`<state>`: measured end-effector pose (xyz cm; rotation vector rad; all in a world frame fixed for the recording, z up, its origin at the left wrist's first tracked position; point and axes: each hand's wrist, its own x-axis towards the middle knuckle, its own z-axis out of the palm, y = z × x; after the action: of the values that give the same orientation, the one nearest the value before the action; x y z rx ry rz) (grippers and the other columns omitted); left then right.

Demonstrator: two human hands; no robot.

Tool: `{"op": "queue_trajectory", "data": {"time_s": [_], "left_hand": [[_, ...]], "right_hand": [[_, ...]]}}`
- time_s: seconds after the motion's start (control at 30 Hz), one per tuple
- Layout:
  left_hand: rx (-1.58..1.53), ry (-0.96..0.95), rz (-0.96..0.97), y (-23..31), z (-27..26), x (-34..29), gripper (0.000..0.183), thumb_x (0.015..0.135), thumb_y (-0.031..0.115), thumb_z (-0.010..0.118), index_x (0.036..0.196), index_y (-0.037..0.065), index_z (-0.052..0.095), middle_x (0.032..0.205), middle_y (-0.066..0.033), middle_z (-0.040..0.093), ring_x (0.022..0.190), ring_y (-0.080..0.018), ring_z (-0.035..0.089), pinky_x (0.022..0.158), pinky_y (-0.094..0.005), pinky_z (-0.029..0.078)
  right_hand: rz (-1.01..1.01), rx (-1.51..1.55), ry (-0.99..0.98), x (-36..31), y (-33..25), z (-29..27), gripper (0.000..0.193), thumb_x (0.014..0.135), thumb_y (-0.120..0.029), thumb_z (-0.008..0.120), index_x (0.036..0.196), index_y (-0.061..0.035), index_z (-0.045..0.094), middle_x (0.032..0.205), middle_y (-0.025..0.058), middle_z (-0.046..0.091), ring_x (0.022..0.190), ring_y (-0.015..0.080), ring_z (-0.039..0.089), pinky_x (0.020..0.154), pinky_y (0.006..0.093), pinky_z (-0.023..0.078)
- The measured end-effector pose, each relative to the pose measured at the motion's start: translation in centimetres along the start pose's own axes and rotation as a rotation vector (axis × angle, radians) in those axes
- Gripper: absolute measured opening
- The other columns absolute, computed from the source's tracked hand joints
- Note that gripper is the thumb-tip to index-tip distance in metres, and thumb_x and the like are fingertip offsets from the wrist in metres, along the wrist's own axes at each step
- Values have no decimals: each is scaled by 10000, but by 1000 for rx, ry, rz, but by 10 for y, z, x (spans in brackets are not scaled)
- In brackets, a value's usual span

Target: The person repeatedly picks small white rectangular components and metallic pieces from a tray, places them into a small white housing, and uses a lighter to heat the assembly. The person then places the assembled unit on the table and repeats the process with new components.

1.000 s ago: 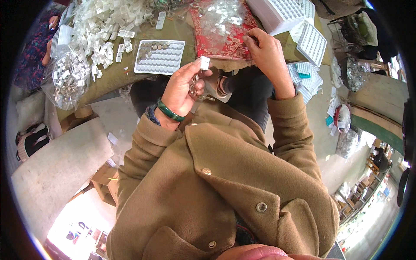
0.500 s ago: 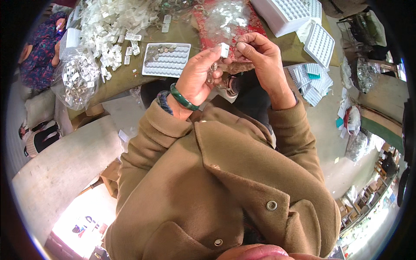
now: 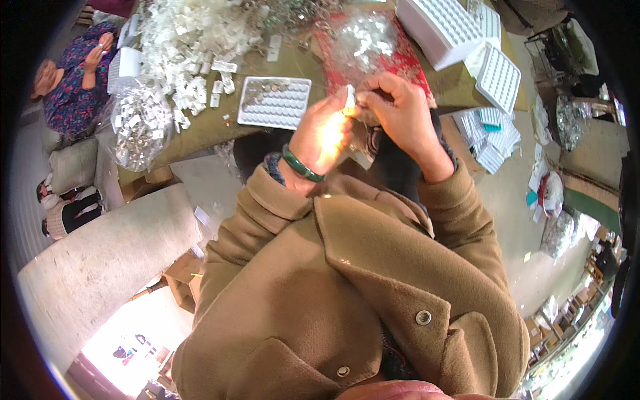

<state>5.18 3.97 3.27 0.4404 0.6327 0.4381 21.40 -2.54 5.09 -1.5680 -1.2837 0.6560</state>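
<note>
My left hand (image 3: 323,133), with a dark green bangle (image 3: 301,165) at the wrist, is closed around a small white plastic piece (image 3: 350,97) that sticks up past the thumb. A bright yellow-white glow lights the palm just below it. Close against the piece, my right hand (image 3: 403,113) pinches with thumb and forefinger; whatever is between those fingertips is too small to make out. To the left of my hands, a white tray (image 3: 270,120) with rows of round hollows lies on the table, several small round metal discs (image 3: 270,87) in its far part.
A heap of small white pieces (image 3: 200,40) covers the table's far left, beside a clear bag (image 3: 137,123) of similar pieces. Clear plastic (image 3: 367,37) lies on a red patterned cloth (image 3: 417,77). White trays (image 3: 440,33) are stacked far right. Another person (image 3: 77,87) sits at left.
A bright glow now shows on my left palm, absent before. The white piece has turned more edge-on, and my right fingers are closer to it. The whole view has shifted slightly.
</note>
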Motion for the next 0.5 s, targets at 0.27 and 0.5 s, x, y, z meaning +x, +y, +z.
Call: {"op": "queue_trajectory", "data": {"time_s": [0.27,0.5], "left_hand": [[-48,55,70,8,-11,-18,249,989,309,599,1037,65,620,872,-8,634,631,-57,518,531,-203,411],[-176,47,63,14,-21,-29,178,983,267,618,1007,91,595,848,-18,615,545,-34,414,496,-188,351]], "right_hand": [[23,192,-102,4,-9,18,121,882,-8,661,999,24,664,912,50,674,867,101,627,776,245,501],[-4,151,-196,10,-20,25,118,908,1,625,1019,29,654,884,39,673,790,84,619,723,244,503]]}}
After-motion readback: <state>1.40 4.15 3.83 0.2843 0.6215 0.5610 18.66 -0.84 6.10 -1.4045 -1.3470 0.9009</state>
